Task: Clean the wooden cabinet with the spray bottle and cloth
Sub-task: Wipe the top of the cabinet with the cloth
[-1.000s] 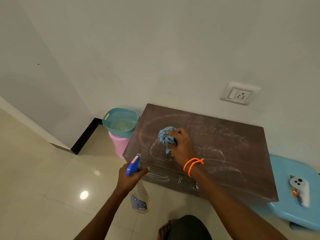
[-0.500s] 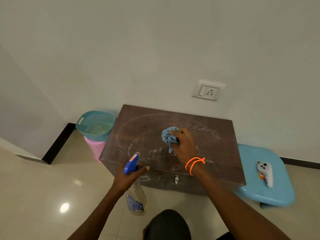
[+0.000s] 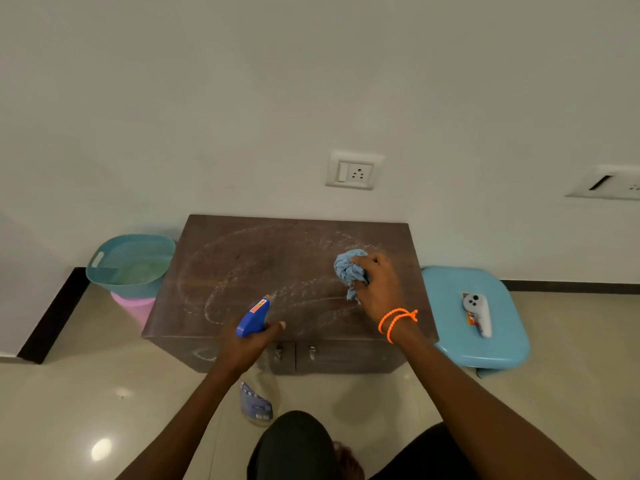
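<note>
From the head view, the right hand [image 3: 379, 289], arm stretched forward, clutches the bunched cloth [image 3: 349, 270] on the right part of the cabinet [image 3: 249, 268] top, while the left hand [image 3: 244, 346] grips the bottle [image 3: 254, 358] at its front edge.

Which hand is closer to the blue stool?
The right hand, gripping the cloth on the cabinet top beside the blue stool. The left hand holds the spray bottle farther left.

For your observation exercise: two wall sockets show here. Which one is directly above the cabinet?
The socket seen whole, with a white switch and three holes. The other socket is cut off at the right edge, beyond the cabinet.
</note>
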